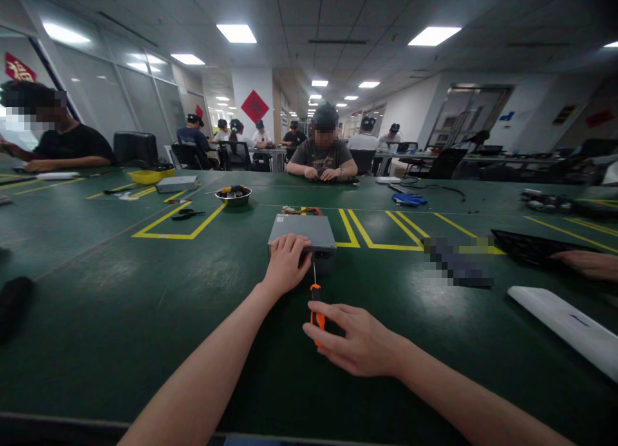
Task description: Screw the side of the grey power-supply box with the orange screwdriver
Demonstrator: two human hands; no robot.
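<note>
A grey metal computer power supply (309, 227) lies on the green table in front of me, with coloured wires (300, 210) behind it. My left hand (288, 260) rests on its near left edge, fingers over the top and thumb on the near face. An orange and black screwdriver (315, 293) points away from me, its thin shaft reaching the near face. Around its handle, my right hand (345, 336) has closed thumb and fingers. Whether the tip sits in a screw is too small to tell.
A metal bowl (234, 200) with tools, black scissors or pliers (188, 213), a yellow tray (150, 176) and another grey box (177, 184) lie left. Blue gloves (409, 199) and a white panel (570, 327) lie right. Another person's hand (586, 264) touches a black part.
</note>
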